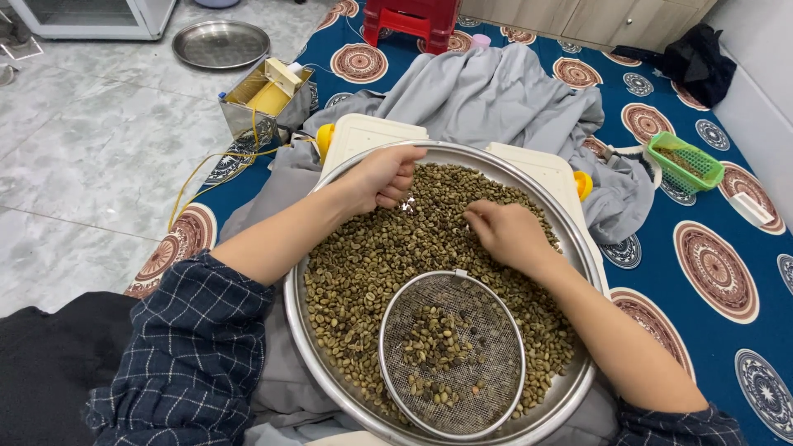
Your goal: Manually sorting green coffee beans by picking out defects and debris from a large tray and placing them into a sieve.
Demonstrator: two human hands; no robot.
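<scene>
A wide round metal tray [578, 248] rests in front of me, covered with greenish unroasted coffee beans [363, 264]. A small round wire-mesh sieve [453, 355] lies on the beans at the near side, holding a few darker sorted beans. My left hand [382, 176] hovers over the far left of the tray with fingers curled loosely; whether it holds beans I cannot tell. My right hand [505, 231] rests on the beans near the middle, fingertips pinched down among them.
Under the tray are a cream plastic board [363, 132] and a grey cloth [496, 91] spread on a blue patterned mat [719, 272]. A green plastic basket [682, 161] sits at right, a metal box [264, 99] and a steel plate [220, 43] at back left, and a red stool [413, 18] at the far end.
</scene>
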